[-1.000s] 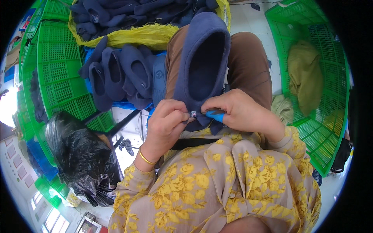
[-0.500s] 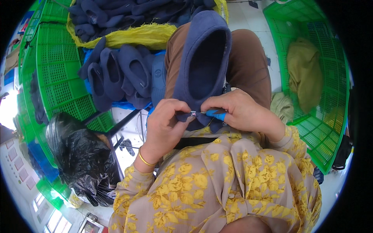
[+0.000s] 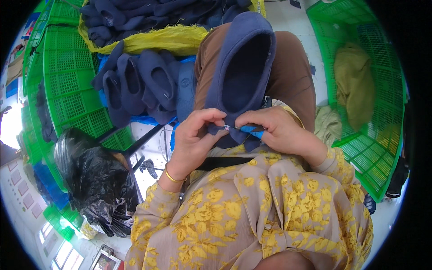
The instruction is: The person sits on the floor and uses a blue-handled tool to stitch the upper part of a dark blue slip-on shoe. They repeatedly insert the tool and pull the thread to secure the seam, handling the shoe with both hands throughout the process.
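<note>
A dark blue fabric slipper (image 3: 215, 90) lies on my lap, toe pointing away and its opening facing up. At its heel end, my left hand (image 3: 193, 137) is closed, thumb and forefinger pinching the fabric beside a small pale label (image 3: 227, 128). My right hand (image 3: 281, 130) is closed in a pinch on a thin, needle-like tool (image 3: 236, 128), its tip by the label. Something blue (image 3: 254, 132) shows at the right fingers; whether it is a handle or a finger wrap I cannot tell.
More blue slippers (image 3: 157, 78) rest on blue plastic at the left. Beyond them, a yellow sack (image 3: 166, 40) holds a heap of slippers. Green crates (image 3: 67, 81) stand on the left; another green crate (image 3: 324, 40) with olive cloth is on the right. A black plastic bag (image 3: 94, 180) sits near my left arm.
The slipper and both hands have shifted slightly right in the picture. Both hands keep their pinch at the heel, and the left fingertips stand a little farther apart.
</note>
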Demonstrator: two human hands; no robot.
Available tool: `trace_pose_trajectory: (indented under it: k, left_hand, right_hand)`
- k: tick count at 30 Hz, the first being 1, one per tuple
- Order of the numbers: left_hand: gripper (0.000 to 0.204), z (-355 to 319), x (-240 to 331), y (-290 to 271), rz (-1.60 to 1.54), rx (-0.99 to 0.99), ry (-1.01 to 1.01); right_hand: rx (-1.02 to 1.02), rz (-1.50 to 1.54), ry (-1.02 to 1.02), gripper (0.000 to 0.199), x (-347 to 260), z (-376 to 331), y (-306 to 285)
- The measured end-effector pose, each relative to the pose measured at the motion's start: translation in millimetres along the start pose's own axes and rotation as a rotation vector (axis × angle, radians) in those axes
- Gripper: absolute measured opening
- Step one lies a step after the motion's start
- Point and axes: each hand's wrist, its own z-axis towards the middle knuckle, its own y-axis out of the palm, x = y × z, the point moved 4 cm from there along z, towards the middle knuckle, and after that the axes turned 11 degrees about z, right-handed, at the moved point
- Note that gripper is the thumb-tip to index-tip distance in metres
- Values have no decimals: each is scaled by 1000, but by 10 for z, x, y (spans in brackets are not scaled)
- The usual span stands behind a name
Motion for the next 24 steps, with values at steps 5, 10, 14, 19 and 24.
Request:
trace_pose_trajectory:
  k: [5, 10, 14, 19, 24]
  left_hand:
    - [32, 34, -9, 31, -7, 85, 25]
    - [39, 26, -10, 30, 18, 13, 29]
    - [39, 15, -19, 25, 14, -7, 23]
    - [40, 49, -51, 20, 53, -43, 31]
    - [40, 92, -54, 26, 42, -51, 9]
  right_hand:
    - [1, -52, 16, 42, -7, 3, 17]
    - [-24, -92, -10, 48, -23, -15, -8]
    - [-50, -42, -19, 53, -15, -30, -30]
    - [-53, -7, -27, 53, 55, -22, -37]
    - [-41, -50, -22, 51, 23, 3, -28]
